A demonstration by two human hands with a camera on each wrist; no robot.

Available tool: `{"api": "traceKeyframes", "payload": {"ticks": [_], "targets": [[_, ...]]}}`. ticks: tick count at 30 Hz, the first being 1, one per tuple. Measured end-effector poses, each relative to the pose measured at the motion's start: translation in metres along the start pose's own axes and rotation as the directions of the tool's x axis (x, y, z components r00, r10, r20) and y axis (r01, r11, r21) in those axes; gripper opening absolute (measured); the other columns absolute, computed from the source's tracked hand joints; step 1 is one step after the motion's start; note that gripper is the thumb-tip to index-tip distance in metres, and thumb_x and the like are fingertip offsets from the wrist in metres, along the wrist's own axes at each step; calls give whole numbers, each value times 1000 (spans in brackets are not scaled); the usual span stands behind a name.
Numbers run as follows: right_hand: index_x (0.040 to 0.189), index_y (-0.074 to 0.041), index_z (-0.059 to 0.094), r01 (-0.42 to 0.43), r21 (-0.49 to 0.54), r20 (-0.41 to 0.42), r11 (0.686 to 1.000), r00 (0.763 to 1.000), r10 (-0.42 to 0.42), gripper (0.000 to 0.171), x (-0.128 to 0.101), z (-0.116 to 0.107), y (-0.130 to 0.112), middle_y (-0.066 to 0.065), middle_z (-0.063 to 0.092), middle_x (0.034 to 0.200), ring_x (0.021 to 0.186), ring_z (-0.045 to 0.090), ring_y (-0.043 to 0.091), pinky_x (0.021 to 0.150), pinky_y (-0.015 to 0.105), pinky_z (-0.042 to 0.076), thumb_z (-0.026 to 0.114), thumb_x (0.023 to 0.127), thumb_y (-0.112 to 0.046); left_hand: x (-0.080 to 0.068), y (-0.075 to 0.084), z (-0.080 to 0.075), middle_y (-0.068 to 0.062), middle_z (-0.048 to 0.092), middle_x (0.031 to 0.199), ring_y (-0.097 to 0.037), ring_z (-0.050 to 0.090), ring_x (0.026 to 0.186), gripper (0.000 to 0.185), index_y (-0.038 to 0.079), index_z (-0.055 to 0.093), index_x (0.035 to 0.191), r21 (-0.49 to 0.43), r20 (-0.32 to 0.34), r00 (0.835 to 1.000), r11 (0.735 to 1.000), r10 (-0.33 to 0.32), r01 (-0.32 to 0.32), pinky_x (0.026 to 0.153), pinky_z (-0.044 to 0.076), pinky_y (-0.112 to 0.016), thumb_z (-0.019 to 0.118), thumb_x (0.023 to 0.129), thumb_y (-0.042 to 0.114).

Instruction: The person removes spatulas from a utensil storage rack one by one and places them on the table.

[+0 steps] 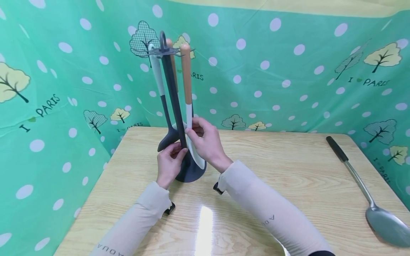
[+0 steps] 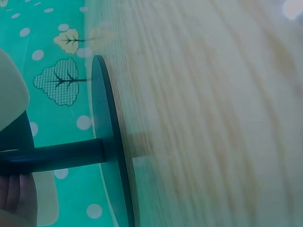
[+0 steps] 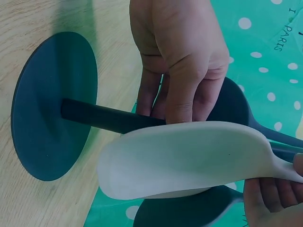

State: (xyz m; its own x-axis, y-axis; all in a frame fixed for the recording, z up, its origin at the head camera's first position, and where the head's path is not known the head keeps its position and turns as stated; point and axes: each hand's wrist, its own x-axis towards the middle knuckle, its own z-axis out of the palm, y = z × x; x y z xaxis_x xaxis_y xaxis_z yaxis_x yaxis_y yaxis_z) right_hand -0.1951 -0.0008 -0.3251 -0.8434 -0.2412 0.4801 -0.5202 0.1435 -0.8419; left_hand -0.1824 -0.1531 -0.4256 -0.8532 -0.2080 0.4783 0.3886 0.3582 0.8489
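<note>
Wooden table (image 1: 288, 185), dark utensil stand (image 1: 174, 106) upright at its far left side, left hand (image 1: 169, 161) fingers curled around the stand's pole, right hand (image 1: 206, 140) pinching the hanging white spatula (image 1: 192, 142), steel ladle (image 1: 368, 192) lying well apart at right.

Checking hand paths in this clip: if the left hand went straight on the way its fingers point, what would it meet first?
The left hand already grips the stand's pole. Its fingers point up and away, so past the pole it would probably meet the dark spoon hanging behind; depth is unclear.
</note>
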Motion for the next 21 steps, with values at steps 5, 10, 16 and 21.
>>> {"api": "traceKeyframes", "payload": {"ticks": [5,10,16,21], "targets": [[114,-8,64,10,11,-3,1000,1000,-10,20,-3,-1,-1,2,65,97,85,64,11,80,26,53,60,95,-12,-1,7,0,-17,70,95,-28,67,85,21,-1,70,103,0,-1,1000,1000,-3,3,79,55,-43,73,85,8],[114,-8,64,38,4,-4,999,999,-38,20,-5,-1,-1,3,65,96,81,63,12,77,26,54,60,95,-12,-4,33,-3,-22,69,95,-32,66,86,19,-7,68,103,18,16,1000,1000,-6,6,80,55,-46,70,86,2],[112,-7,64,61,9,-9,998,998,-61,19,-8,-1,-2,3,66,94,79,63,11,74,27,55,62,93,-10,-6,42,-5,-21,69,96,-32,66,86,19,-6,68,104,33,23,1000,999,-3,3,81,55,-46,69,86,2],[112,-7,64,54,7,0,999,999,-54,19,-11,-1,-4,2,65,94,80,63,11,75,27,55,62,93,-11,-2,12,-2,-16,70,97,-26,67,86,22,1,70,106,25,23,1000,1000,-8,8,80,56,-39,71,87,11]]}}
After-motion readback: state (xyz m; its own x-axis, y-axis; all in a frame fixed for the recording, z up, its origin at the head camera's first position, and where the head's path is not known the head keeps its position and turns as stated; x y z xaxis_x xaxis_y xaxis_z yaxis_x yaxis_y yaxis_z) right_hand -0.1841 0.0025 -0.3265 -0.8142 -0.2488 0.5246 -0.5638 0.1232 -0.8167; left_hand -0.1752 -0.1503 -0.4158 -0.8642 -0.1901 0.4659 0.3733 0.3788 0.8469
